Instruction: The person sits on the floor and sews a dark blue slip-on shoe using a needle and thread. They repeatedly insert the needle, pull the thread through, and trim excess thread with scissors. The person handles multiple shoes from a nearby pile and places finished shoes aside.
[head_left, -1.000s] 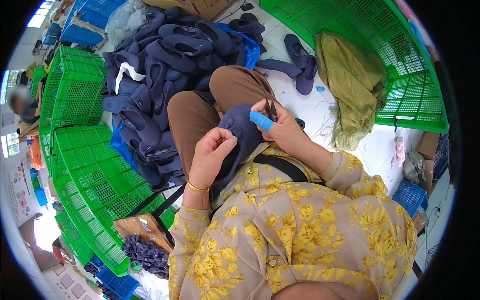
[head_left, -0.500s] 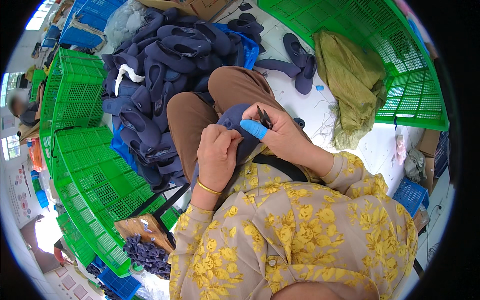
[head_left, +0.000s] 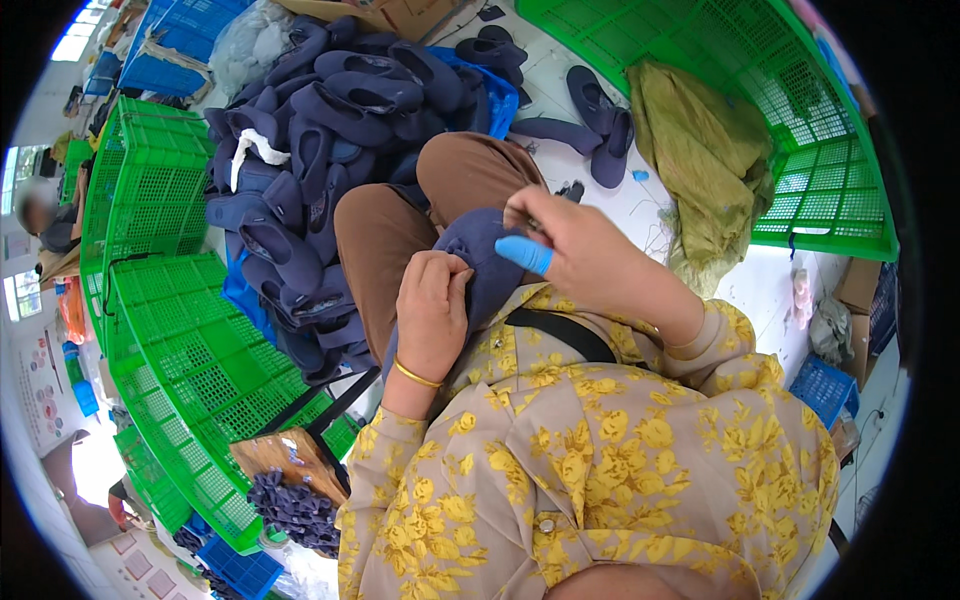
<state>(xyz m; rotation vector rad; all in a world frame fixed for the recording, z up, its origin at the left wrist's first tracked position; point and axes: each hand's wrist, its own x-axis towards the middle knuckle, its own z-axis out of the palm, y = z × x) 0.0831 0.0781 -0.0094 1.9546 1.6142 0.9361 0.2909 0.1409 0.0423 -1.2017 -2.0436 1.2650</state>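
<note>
A navy fabric shoe (head_left: 482, 232) lies across my lap, against the brown trouser legs. Its near edge is pinched by my left hand (head_left: 432, 308), fingers bent and thumb pressed to the fabric; a yellow bangle circles that wrist. Just right of the shoe and apart from it is my right hand (head_left: 595, 250), a blue cover (head_left: 524, 255) on its thumb and its fingers curled. Beyond its knuckles pokes the dark end of small black thread snips (head_left: 571, 190), mostly hidden by the hand. Whether the fingertips also pinch a thread or needle is too small to make out.
A big heap of navy shoes (head_left: 330, 110) lies ahead to the left, beside green plastic crates (head_left: 190, 370). Loose shoes (head_left: 600, 125) and an olive sack (head_left: 695, 160) are ahead to the right, near another green crate (head_left: 830, 190). A wooden board (head_left: 290, 462) stands by my left elbow.
My right hand has drawn away from the shoe, up and to the right, and turned, so the snips now show beyond the knuckles. My left hand stays on the shoe.
</note>
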